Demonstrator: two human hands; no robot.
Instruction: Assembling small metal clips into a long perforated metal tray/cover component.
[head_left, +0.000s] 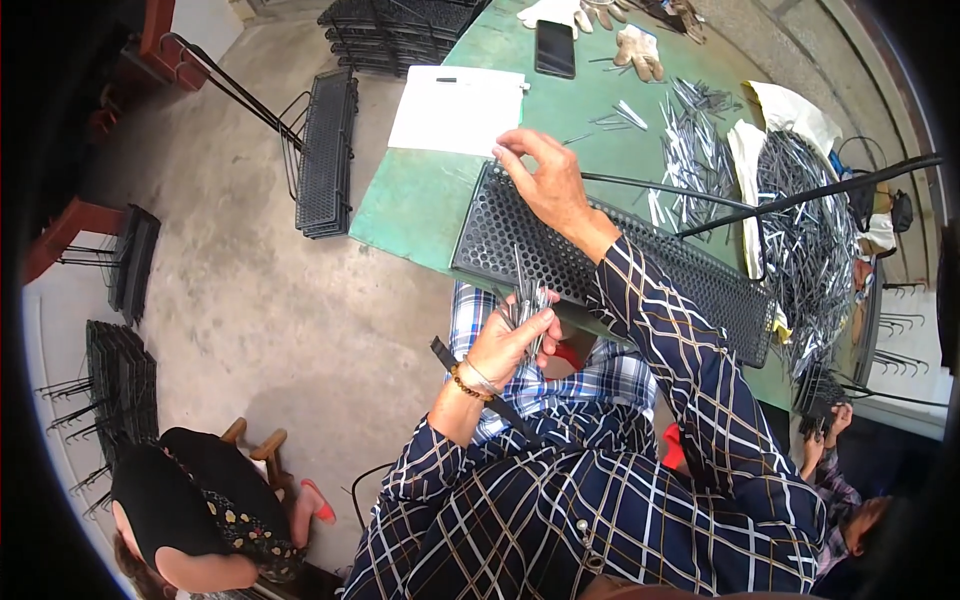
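My left hand [492, 350] is closed around a bunch of thin silvery metal strips [524, 303], which stick up out of the fingers near the table's front edge. In front of me a long black perforated rack [560, 262] lies slantwise on the green table [400, 205], with long black rods rising from its far side. My right hand [552, 185] is over the rack's far left end, thumb and fingertips pinched together beside the white paper [450, 112]. Anything between those fingertips is too small to make out. My right forearm covers part of the rack.
Loose metal strips [695, 150] and a large heap of strips [800, 210] in an opened sack occupy the table's right. A phone [555, 48] and work gloves [638, 52] lie farther back. Another rack [325, 155] stands on the floor. People sit at lower left [220, 500] and lower right.
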